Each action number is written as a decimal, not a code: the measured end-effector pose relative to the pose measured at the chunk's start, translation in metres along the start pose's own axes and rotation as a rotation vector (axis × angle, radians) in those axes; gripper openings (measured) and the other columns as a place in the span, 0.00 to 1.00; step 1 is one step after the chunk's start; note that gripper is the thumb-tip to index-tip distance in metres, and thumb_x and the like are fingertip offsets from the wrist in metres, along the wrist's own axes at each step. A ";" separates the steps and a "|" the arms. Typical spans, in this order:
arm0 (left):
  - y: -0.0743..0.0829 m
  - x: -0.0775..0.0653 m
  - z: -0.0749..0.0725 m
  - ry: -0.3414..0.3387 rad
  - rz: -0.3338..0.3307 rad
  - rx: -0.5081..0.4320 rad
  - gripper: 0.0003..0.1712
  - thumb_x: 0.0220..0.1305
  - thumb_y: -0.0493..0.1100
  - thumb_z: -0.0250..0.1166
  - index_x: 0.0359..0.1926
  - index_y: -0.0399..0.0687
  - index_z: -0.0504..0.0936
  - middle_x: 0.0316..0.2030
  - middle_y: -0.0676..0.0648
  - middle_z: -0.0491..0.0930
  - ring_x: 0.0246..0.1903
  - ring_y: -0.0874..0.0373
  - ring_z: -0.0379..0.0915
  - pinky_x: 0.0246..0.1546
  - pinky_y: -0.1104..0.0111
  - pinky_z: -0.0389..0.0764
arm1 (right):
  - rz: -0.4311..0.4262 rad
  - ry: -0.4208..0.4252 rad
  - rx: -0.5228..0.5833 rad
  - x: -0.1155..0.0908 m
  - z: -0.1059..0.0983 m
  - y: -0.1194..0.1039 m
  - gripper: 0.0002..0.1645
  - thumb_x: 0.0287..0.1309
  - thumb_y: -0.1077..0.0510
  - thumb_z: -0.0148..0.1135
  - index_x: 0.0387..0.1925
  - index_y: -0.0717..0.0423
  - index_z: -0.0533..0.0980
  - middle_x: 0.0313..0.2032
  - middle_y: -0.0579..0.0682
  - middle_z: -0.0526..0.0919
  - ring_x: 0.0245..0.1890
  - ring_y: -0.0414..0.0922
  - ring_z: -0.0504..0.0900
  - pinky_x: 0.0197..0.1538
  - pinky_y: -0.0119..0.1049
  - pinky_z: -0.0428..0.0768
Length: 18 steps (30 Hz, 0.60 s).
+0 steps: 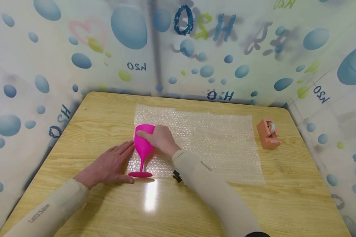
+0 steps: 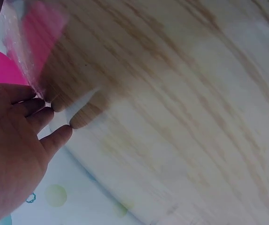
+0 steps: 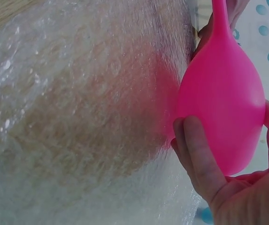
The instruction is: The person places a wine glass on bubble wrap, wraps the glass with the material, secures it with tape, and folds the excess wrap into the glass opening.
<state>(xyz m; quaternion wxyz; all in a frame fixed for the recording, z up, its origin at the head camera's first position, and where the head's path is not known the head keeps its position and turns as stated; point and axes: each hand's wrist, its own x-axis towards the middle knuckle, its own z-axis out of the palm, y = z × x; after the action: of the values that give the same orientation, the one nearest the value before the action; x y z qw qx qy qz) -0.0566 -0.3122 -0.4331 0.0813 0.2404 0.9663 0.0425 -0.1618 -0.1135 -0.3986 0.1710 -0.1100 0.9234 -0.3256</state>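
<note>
A bright pink goblet [image 1: 143, 146] lies on its side over the left end of a bubble wrap sheet [image 1: 213, 144], its round foot toward the near edge. My right hand [image 1: 163, 138] grips the cup part, thumb on one side and fingers on the other; the right wrist view shows this hold on the goblet [image 3: 223, 98] close over the bubble wrap [image 3: 78, 112]. To the left, my left hand [image 1: 111, 164] rests with straight, spread fingers at the sheet's left edge, beside the goblet. In the left wrist view the left hand's fingertips [image 2: 65, 132] touch the wooden tabletop.
An orange tape dispenser [image 1: 268, 134] with a roll in it stands right of the bubble wrap. A small black object [image 1: 177, 176] lies at the sheet's near edge, partly under my right forearm. A wall [image 1: 178, 49] with blue and green drop patterns rises behind the wooden table [image 1: 106, 112].
</note>
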 end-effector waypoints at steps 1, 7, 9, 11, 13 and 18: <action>-0.001 0.000 -0.001 0.002 -0.001 -0.013 0.74 0.40 0.82 0.63 0.74 0.35 0.50 0.74 0.37 0.49 0.72 0.40 0.48 0.66 0.46 0.62 | 0.004 -0.001 0.000 0.000 0.000 0.000 0.36 0.50 0.24 0.59 0.21 0.53 0.74 0.19 0.47 0.74 0.18 0.39 0.69 0.21 0.30 0.68; -0.007 0.000 -0.014 0.004 -0.041 -0.139 0.71 0.40 0.69 0.75 0.72 0.31 0.52 0.71 0.33 0.54 0.69 0.35 0.53 0.64 0.45 0.64 | 0.020 -0.006 0.004 0.001 0.002 -0.001 0.36 0.50 0.24 0.60 0.23 0.53 0.74 0.20 0.47 0.74 0.19 0.39 0.70 0.21 0.30 0.69; -0.009 0.001 -0.020 0.006 -0.047 -0.197 0.61 0.48 0.57 0.75 0.71 0.27 0.53 0.69 0.29 0.58 0.67 0.33 0.56 0.64 0.44 0.63 | 0.021 -0.007 -0.001 0.002 0.001 -0.001 0.36 0.50 0.24 0.60 0.22 0.53 0.74 0.20 0.46 0.74 0.19 0.39 0.69 0.21 0.30 0.69; -0.009 0.003 -0.024 0.017 -0.049 -0.259 0.51 0.55 0.46 0.71 0.68 0.22 0.54 0.65 0.26 0.62 0.64 0.30 0.59 0.64 0.43 0.63 | 0.023 -0.006 -0.008 0.002 0.001 -0.001 0.36 0.50 0.24 0.60 0.21 0.53 0.74 0.19 0.46 0.73 0.19 0.39 0.69 0.21 0.30 0.68; -0.008 0.007 -0.026 0.045 -0.057 -0.318 0.42 0.59 0.39 0.65 0.66 0.18 0.56 0.61 0.23 0.66 0.61 0.28 0.62 0.62 0.42 0.64 | 0.029 -0.010 -0.014 0.002 0.000 -0.002 0.35 0.50 0.24 0.60 0.21 0.53 0.73 0.19 0.46 0.73 0.19 0.39 0.69 0.22 0.30 0.68; 0.000 0.020 -0.030 0.073 -0.173 -0.462 0.33 0.65 0.37 0.55 0.65 0.18 0.58 0.58 0.22 0.69 0.60 0.28 0.64 0.61 0.42 0.66 | 0.045 -0.021 -0.037 0.001 -0.001 -0.003 0.36 0.50 0.24 0.59 0.22 0.53 0.73 0.20 0.46 0.73 0.19 0.39 0.68 0.21 0.29 0.68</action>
<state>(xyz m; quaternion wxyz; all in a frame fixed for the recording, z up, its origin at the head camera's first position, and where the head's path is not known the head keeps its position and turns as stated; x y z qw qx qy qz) -0.0791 -0.3040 -0.4065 0.1024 0.1301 0.9503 0.2638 -0.1631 -0.1157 -0.3965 0.1861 -0.0956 0.9296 -0.3033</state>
